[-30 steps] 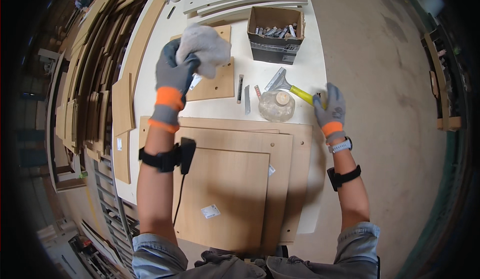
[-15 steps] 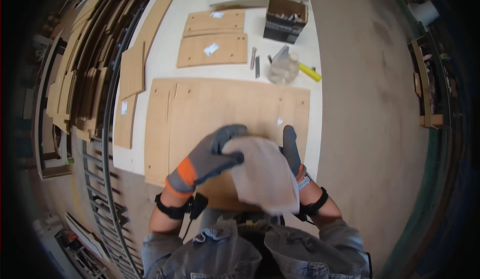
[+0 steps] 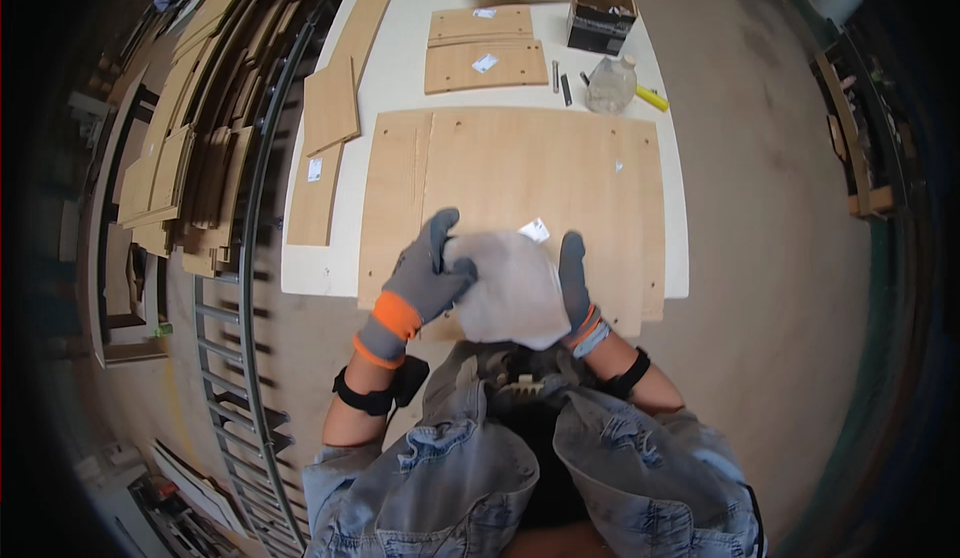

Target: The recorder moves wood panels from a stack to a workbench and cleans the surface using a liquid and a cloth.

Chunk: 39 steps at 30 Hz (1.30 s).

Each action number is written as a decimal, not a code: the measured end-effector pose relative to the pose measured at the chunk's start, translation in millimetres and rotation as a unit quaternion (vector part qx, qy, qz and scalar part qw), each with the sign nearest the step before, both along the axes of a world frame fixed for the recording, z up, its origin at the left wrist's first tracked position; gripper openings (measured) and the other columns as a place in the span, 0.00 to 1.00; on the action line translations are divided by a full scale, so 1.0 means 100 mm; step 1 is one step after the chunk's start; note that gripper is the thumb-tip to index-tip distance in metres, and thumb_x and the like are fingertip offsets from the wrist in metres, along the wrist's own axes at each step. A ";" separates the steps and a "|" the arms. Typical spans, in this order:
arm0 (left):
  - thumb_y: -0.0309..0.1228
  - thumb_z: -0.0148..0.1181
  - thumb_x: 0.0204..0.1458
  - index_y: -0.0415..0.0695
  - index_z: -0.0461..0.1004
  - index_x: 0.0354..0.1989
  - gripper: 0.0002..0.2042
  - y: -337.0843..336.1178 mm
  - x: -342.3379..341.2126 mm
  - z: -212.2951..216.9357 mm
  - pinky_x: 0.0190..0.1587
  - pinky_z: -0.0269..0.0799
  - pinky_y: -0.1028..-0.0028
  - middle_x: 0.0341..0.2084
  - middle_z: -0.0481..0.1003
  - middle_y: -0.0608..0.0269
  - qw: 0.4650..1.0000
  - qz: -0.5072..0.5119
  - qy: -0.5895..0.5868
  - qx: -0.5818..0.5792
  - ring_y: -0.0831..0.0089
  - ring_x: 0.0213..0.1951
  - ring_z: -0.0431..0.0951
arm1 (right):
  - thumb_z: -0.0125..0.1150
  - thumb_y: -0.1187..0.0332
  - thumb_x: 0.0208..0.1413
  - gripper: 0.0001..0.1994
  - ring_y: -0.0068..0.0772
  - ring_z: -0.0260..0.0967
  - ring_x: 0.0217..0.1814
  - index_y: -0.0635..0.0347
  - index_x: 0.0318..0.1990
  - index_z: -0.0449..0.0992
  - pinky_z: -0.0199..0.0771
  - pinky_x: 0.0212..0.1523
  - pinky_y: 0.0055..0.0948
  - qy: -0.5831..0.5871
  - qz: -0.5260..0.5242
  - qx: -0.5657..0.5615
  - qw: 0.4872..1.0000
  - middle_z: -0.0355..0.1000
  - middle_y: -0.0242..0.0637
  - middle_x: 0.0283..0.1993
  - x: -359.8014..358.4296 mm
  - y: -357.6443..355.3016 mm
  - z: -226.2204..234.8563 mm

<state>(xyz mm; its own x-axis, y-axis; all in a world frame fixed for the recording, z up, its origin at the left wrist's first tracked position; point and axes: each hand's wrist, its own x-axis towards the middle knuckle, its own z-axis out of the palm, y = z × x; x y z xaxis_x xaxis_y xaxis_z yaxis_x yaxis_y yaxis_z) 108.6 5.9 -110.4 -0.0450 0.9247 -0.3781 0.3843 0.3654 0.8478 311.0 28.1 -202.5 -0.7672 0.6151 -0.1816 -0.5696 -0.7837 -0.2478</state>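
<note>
My left hand [image 3: 432, 276], in a grey glove with an orange cuff, pinches the upper left side of a pale cloth or thin sheet [image 3: 510, 293]. The sheet is spread between my hands above the near edge of a large wooden board [image 3: 520, 173]. At its right edge is my right hand [image 3: 575, 288], gloved too, one digit stretched up and the others hidden behind the sheet. The board lies flat, with holes near its corners, a groove on the left and a white label [image 3: 535, 230] just beyond the sheet.
Past the board on the white table [image 3: 672, 208] stand a clear bottle [image 3: 610, 86], a yellow-handled tool [image 3: 652, 100] and a dark box [image 3: 600, 20]. Smaller panels [image 3: 485, 66] lie beside them. Stacked boards [image 3: 170, 148] and a metal roller rack [image 3: 240, 358] are on the left.
My view has shifted, so table and boards sit higher and farther right. The sheet hangs shorter now, and the label beyond it has come into sight. Both hands stay at it.
</note>
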 end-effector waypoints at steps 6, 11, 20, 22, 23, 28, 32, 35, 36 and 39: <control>0.21 0.64 0.42 0.36 0.55 0.62 0.36 -0.10 -0.20 0.19 0.48 0.70 0.75 0.46 0.70 0.57 0.989 0.008 0.129 0.064 0.74 0.46 0.71 | 0.45 0.47 0.62 0.30 0.37 0.64 0.60 0.60 0.62 0.60 0.63 0.61 0.35 -0.109 0.042 0.095 0.989 0.63 0.44 0.62 -0.11 0.05 0.19; 0.34 0.63 0.48 0.35 0.54 0.62 0.34 -0.20 -0.44 -0.07 0.48 0.71 0.72 0.47 0.71 0.55 0.994 0.056 -0.081 0.054 0.70 0.46 0.73 | 0.45 0.58 0.63 0.24 0.36 0.66 0.59 0.64 0.61 0.61 0.65 0.61 0.35 -0.050 -0.007 0.057 0.997 0.66 0.45 0.59 -0.09 -0.02 0.36; 0.47 0.58 0.54 0.43 0.73 0.34 0.17 -0.38 -0.21 -0.26 0.18 0.48 0.86 0.16 0.64 0.78 0.962 0.056 -0.265 -0.025 0.89 0.17 0.56 | 0.44 0.54 0.63 0.28 0.38 0.63 0.62 0.63 0.65 0.55 0.62 0.63 0.38 -0.049 -0.060 0.086 0.993 0.62 0.45 0.63 -0.09 -0.16 0.57; 0.43 0.62 0.52 0.41 0.73 0.36 0.16 -0.37 -0.29 -0.27 0.21 0.57 0.85 0.20 0.68 0.75 0.973 0.036 -0.227 0.025 0.87 0.20 0.62 | 0.44 0.53 0.63 0.29 0.39 0.62 0.63 0.62 0.65 0.55 0.61 0.64 0.39 -0.051 -0.057 0.096 0.992 0.61 0.45 0.63 -0.05 -0.22 0.74; 0.43 0.62 0.52 0.41 0.73 0.36 0.16 -0.36 -0.20 -0.16 0.21 0.57 0.85 0.20 0.68 0.75 0.972 0.030 -0.231 0.026 0.87 0.20 0.62 | 0.44 0.52 0.63 0.29 0.38 0.60 0.64 0.61 0.65 0.55 0.60 0.64 0.39 0.018 -0.055 0.094 0.994 0.60 0.44 0.64 -0.01 -0.27 0.81; 0.42 0.65 0.49 0.35 0.73 0.42 0.22 -0.26 0.02 -0.03 0.35 0.70 0.76 0.29 0.76 0.64 0.986 -0.006 -0.151 0.064 0.77 0.30 0.73 | 0.41 0.51 0.64 0.28 0.36 0.57 0.66 0.59 0.66 0.55 0.58 0.65 0.39 0.046 -0.091 0.059 0.993 0.57 0.42 0.66 -0.05 -0.34 0.60; 0.47 0.67 0.43 0.32 0.67 0.50 0.33 -0.20 0.04 -0.23 0.46 0.69 0.61 0.40 0.73 0.47 0.931 0.031 0.216 0.293 0.55 0.42 0.73 | 0.38 0.51 0.65 0.28 0.36 0.59 0.65 0.58 0.66 0.54 0.58 0.65 0.38 -0.029 -0.117 0.073 0.990 0.59 0.41 0.65 -0.07 -0.20 0.58; 0.42 0.70 0.39 0.32 0.65 0.50 0.34 -0.16 0.05 0.11 0.47 0.69 0.62 0.45 0.69 0.43 0.883 -0.021 0.282 0.374 0.50 0.47 0.71 | 0.38 0.50 0.65 0.28 0.36 0.59 0.64 0.58 0.66 0.55 0.58 0.65 0.38 0.028 -0.098 0.041 0.994 0.60 0.41 0.65 -0.01 0.01 0.59; 0.42 0.70 0.38 0.32 0.66 0.50 0.33 -0.17 0.07 0.24 0.48 0.68 0.60 0.45 0.69 0.43 0.872 -0.072 0.260 0.408 0.47 0.47 0.70 | 0.38 0.50 0.65 0.28 0.37 0.59 0.65 0.58 0.66 0.55 0.57 0.65 0.38 0.051 -0.115 0.033 0.992 0.60 0.42 0.65 -0.01 0.05 0.58; 0.41 0.69 0.39 0.35 0.68 0.47 0.29 -0.21 0.16 0.30 0.51 0.64 0.58 0.47 0.68 0.45 0.831 -0.192 0.268 0.448 0.47 0.49 0.68 | 0.37 0.50 0.65 0.29 0.37 0.59 0.65 0.60 0.66 0.54 0.57 0.66 0.38 0.101 -0.116 0.030 0.988 0.59 0.42 0.65 -0.12 0.05 0.74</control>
